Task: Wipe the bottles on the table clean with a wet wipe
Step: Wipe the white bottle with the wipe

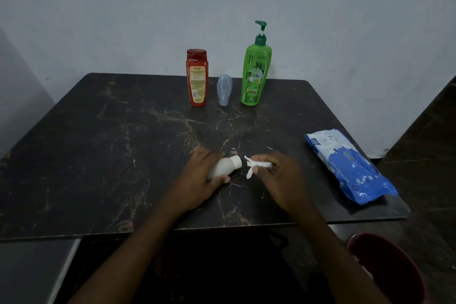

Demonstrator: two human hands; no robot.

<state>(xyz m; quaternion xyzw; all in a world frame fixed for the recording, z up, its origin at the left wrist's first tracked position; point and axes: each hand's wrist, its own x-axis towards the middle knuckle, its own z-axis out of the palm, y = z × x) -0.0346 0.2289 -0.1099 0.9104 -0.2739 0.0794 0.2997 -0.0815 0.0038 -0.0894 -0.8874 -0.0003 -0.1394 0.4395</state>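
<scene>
A small white bottle (225, 166) lies tilted on the dark marble table (103, 145), its cap pointing right. My left hand (199, 180) is wrapped around its body. My right hand (276, 175) pinches a crumpled white wet wipe (255, 165) just right of the cap, apart from it by a small gap. At the far edge stand a red bottle (197, 79), a small grey-blue tube (224, 90) standing on its cap, and a tall green pump bottle (255, 74).
A blue wet-wipe pack (350, 168) lies near the table's right edge. A dark red bin (385, 266) sits on the floor at the lower right. A pale wall stands right behind the bottles.
</scene>
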